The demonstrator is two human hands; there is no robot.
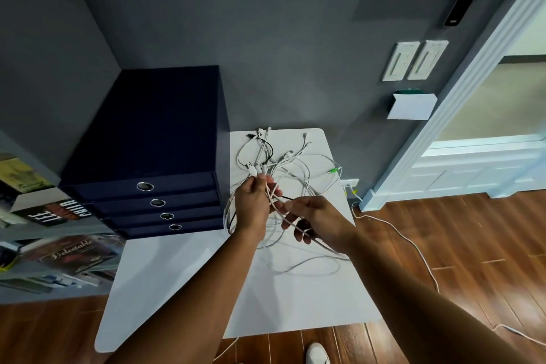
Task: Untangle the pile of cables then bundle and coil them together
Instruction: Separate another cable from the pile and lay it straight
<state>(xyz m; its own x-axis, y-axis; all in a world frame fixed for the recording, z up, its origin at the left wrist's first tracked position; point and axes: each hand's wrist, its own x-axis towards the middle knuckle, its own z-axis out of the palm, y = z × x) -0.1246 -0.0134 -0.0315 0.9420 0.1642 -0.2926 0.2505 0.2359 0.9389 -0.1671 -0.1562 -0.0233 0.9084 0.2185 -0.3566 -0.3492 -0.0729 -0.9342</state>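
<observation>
Over a white table (183,289), the left hand (252,205) pinches a bunch of plug ends, and the right hand (320,224) curls around several white strands. The tangled cables (291,160) sprawl across the table's far end; both hands hide their middle.

White table (177,289) w/ tangled cables (291,161) + navy drawer unit (153,133) back-left.
</observation>
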